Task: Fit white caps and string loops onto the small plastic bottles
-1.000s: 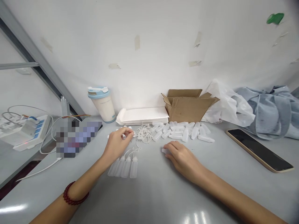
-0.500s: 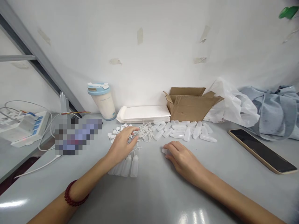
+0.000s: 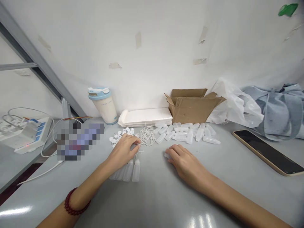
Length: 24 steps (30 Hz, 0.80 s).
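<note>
My left hand is closed in a pinch at the left edge of a pile of thin white tubes; one tube's end seems to be between thumb and forefinger. Small white caps lie just behind that hand. Below it, several translucent squeeze bottles lie side by side in a row, partly covered by the hand, with a thin tube at the neck of the rightmost. My right hand rests on the table, its fingers wrapped round a small translucent bottle of which only the end shows. More loose bottles lie beyond it.
Along the wall stand a cup, a stack of white packets, an open cardboard box and a white plastic bag. A phone lies at right; a power strip with cables is at left.
My left thumb and forefinger have closed together at the edge of the tube pile. My right hand keeps its hold on the bottle. The view has shifted slightly.
</note>
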Each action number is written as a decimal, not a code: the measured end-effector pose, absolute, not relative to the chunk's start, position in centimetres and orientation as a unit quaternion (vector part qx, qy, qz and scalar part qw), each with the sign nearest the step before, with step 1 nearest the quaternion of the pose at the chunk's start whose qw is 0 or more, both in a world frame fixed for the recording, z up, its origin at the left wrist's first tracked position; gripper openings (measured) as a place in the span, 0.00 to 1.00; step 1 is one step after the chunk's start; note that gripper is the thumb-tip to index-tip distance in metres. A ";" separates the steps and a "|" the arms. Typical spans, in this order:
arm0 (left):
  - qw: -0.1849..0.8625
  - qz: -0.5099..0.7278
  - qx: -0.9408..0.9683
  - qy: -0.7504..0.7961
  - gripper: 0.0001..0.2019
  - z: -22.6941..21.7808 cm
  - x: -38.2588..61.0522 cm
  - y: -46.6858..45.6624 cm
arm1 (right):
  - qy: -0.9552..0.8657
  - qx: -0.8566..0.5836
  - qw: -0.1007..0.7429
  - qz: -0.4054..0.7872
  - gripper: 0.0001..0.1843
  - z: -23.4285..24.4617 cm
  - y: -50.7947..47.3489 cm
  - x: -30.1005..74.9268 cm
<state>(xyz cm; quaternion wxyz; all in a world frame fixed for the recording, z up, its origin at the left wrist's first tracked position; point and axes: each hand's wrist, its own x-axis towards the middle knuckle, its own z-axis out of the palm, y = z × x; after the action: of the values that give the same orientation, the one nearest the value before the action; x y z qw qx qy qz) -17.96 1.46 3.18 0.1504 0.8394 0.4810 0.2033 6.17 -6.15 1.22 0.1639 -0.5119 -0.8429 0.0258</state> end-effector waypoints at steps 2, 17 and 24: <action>0.151 0.218 0.836 0.480 0.09 3.2 -17.8 1.4 | -0.843 -0.512 0.163 0.021 0.11 1.2 -6.1 6.2; 0.208 0.405 0.711 0.536 0.09 3.7 -16.7 0.9 | -0.841 -0.517 0.157 0.031 0.12 1.2 -6.1 6.1; 0.175 0.366 0.741 0.535 0.09 3.8 -17.0 1.1 | -0.843 -0.511 0.164 0.025 0.12 1.1 -6.1 6.1</action>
<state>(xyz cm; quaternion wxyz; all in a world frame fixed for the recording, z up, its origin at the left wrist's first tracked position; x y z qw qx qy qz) -17.01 1.12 3.75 0.1749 0.7411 0.5351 0.3659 6.11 -6.10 1.10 0.1642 -0.5108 -0.8435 0.0252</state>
